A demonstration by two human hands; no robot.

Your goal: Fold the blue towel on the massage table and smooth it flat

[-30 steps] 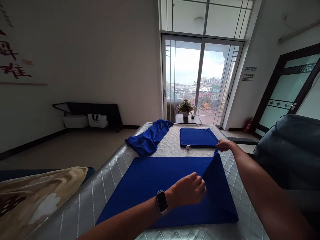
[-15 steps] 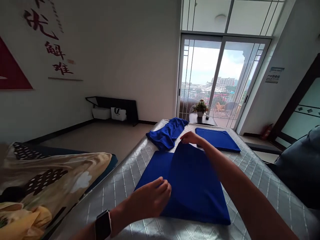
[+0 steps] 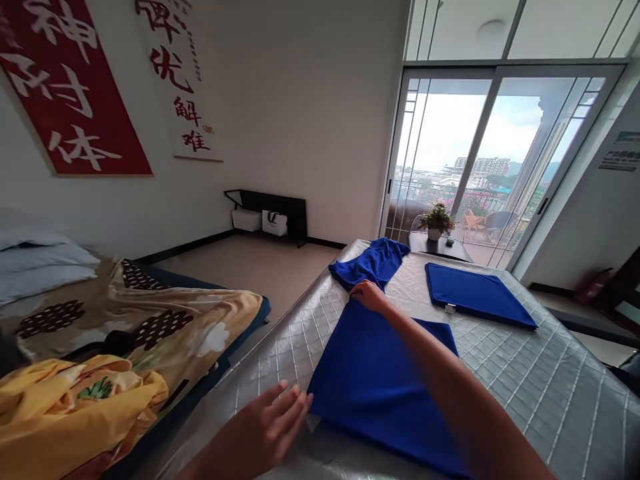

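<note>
A blue cloth (image 3: 370, 373), folded into a flat rectangle, lies in front of me on a silver quilted mattress (image 3: 505, 380). My right hand (image 3: 367, 295) reaches across it and pinches its far left corner. At the near left corner, my left hand (image 3: 280, 420) has its fingertips closed on the cloth's edge. A small pale tag shows just below those fingertips. Beyond the right hand a crumpled blue cloth (image 3: 373, 262) lies at the mattress's far end. Another folded blue cloth (image 3: 477, 293), with a white label at its edge, rests flat to the right.
Left of the mattress is a low bed with a patterned blanket (image 3: 200, 327), a yellow cloth (image 3: 75, 413) and pillows (image 3: 45, 267). A potted plant (image 3: 436, 221) stands on a small table beyond the mattress, before sliding glass doors (image 3: 480, 153). A black bench (image 3: 275, 207) lines the wall.
Both hands have moved the lifted layer of blue cloth leftward, so it now covers the left part that was exposed. The view has turned left, showing more of the low bed.
</note>
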